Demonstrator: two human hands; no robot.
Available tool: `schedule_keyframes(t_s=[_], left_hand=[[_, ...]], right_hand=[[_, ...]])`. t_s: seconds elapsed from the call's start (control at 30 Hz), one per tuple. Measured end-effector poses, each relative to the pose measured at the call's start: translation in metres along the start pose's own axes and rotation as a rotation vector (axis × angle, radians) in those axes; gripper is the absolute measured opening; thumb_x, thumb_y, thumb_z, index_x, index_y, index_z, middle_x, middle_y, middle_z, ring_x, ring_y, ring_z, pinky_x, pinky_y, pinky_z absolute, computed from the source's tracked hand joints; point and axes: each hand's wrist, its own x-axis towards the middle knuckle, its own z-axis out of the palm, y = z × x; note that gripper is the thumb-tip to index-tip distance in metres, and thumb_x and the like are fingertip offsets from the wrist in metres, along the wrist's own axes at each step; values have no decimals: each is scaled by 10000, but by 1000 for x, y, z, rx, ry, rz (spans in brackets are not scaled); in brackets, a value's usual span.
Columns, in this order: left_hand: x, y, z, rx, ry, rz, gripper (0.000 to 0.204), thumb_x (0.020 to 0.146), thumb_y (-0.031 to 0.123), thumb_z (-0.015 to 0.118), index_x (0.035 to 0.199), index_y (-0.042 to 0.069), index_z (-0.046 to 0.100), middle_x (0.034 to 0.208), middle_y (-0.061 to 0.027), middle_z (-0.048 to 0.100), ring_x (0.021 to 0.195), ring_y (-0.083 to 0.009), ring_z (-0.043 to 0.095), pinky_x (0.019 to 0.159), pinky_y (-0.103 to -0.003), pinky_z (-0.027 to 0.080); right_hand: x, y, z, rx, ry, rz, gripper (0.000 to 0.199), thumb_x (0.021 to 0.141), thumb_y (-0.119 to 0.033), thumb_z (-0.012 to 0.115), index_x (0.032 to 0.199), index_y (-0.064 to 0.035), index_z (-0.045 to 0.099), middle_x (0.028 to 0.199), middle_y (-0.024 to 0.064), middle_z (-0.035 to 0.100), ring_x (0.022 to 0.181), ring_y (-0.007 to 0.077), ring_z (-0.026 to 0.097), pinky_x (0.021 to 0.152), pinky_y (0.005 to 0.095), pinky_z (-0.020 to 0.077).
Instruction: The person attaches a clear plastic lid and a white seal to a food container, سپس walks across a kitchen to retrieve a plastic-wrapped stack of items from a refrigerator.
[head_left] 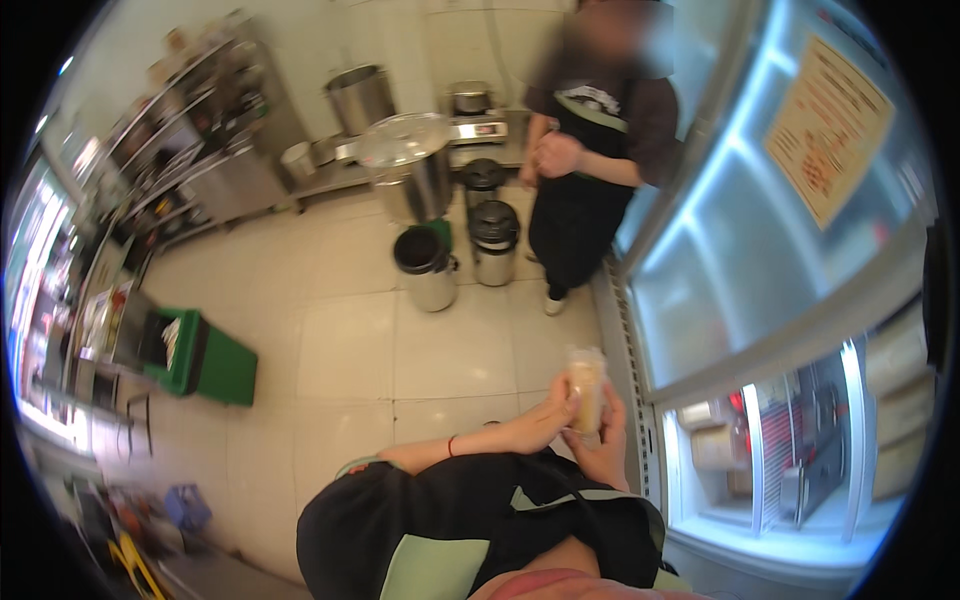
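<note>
Both my hands are raised in front of my chest around a clear plastic cup filled with a beige drink. My left hand, with a thin red band on its wrist, grips the cup's left side. My right hand wraps the cup from below and from the right. The cup stands upright, with a crinkled clear film or lid on top. It is held above the tiled floor, close to the frame of a glass-door fridge.
Another person in a dark apron stands by the fridge with hands clasped. A large lidded steel pot, two black-lidded steel barrels and an open steel container stand on the floor. A green bin sits at the left beneath shelving.
</note>
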Motion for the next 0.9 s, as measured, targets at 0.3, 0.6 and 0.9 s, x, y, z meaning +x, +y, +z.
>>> schedule_keyframes(t_s=[0.3, 0.6, 0.9], left_hand=[[-58, 253, -96, 863, 1284, 294, 878, 889, 417, 552, 1438, 3, 7, 502, -25, 545, 453, -62, 496, 433, -207, 358], [-49, 266, -123, 990, 1289, 188, 1003, 839, 498, 584, 1418, -47, -28, 558, -84, 602, 584, -137, 627, 598, -254, 467], [2, 42, -60, -326, -17, -27, 608, 962, 295, 436, 1421, 32, 136, 1339, -172, 415, 1162, -258, 493, 979, -405, 406]], right_hand=[[-7, 32, -5, 582, -126, 418, 613, 722, -340, 563, 1190, 46, 474, 868, 135, 595, 608, 165, 558, 510, 253, 441], [1, 23, -4, 549, -194, 320, 658, 768, -359, 574, 1246, 69, 427, 1008, 172, 589, 711, 176, 587, 565, 271, 483], [32, -8, 8, 24, -343, -78, 660, 753, -194, 748, 1306, -6, 442, 1176, 136, 571, 1022, 211, 585, 911, 335, 438]])
